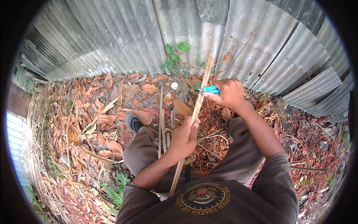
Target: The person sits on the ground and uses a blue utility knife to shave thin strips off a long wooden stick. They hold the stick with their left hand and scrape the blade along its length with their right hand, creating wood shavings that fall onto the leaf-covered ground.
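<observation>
- The left hand (184, 137) is closing around the middle part of a long thin bamboo strip (194, 115), with the thumb lying along its side.
- The bamboo strip is running in a slant from the person's lap, near the shirt, up toward the corrugated metal fence (112, 33); its upper end is passing just beside the right hand.
- The right hand (228, 92) is gripping a small tool with a blue handle (211, 89), and this tool is pressing against the strip above the left hand.
- Whether the blade is inside the strip, I cannot tell.
- More thin strips (163, 127) are standing or lying between the knees, just to the left of the left hand.
- Dry brown leaves (97, 112) are covering the ground, and a small green plant (173, 56) is growing at the foot of the fence.
- A grey shoe (133, 122) is showing beyond the left knee.
</observation>
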Demonstrator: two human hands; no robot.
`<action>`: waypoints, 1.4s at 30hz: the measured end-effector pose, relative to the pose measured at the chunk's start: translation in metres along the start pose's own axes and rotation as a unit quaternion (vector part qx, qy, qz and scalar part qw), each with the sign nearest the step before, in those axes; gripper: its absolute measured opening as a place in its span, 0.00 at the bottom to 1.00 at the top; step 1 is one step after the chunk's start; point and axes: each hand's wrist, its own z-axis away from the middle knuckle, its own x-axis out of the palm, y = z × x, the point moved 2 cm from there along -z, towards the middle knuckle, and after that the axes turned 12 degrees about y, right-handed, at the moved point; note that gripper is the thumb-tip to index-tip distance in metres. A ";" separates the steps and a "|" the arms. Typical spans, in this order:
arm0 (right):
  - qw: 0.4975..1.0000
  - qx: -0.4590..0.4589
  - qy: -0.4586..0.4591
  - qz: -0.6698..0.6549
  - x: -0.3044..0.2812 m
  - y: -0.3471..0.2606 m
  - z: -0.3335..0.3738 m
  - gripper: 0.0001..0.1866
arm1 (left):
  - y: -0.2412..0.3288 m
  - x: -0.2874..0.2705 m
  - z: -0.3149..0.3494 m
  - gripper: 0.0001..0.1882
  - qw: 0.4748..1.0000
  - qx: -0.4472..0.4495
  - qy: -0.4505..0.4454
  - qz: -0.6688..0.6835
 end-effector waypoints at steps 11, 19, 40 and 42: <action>0.997 0.006 0.076 0.024 0.011 0.040 -0.008 0.32 | 0.003 0.005 -0.001 0.10 1.000 0.014 -0.019 -0.005; 0.995 -0.013 0.082 0.055 0.008 0.063 -0.013 0.32 | 0.014 0.010 -0.010 0.11 0.999 0.005 -0.036 -0.021; 0.925 0.373 -0.024 -0.067 -0.034 0.125 -0.004 0.41 | -0.009 -0.005 0.011 0.08 0.986 -0.038 -0.015 0.161; 0.937 0.334 -0.053 -0.084 -0.045 0.099 -0.011 0.39 | -0.004 -0.005 0.005 0.08 0.979 -0.072 -0.023 0.190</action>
